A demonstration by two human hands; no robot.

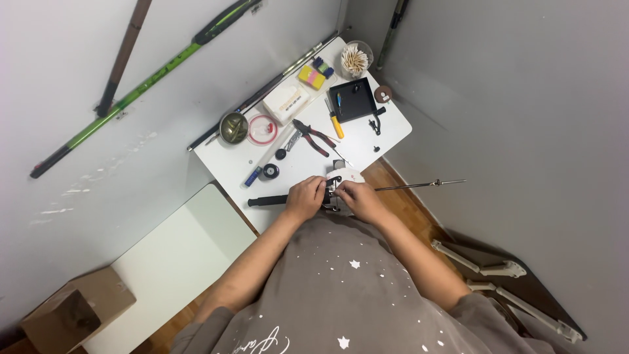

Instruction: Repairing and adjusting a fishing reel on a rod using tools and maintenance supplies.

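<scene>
Your left hand (305, 196) closes around the fishing rod (419, 185) at the near edge of the white table (236, 165), just right of its black handle (267, 200). Your right hand (359, 198) grips the white reel (345, 176) mounted on that rod, touching the left hand. The thin rod shaft runs out rightward past the table edge. Behind the hands lie red-handled pliers (313, 139) and a black tray (354, 99).

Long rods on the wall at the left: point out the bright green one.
The green rod, the longer one slanting from lower left to upper right; the brown rod crossing it is darker and shorter.
</scene>
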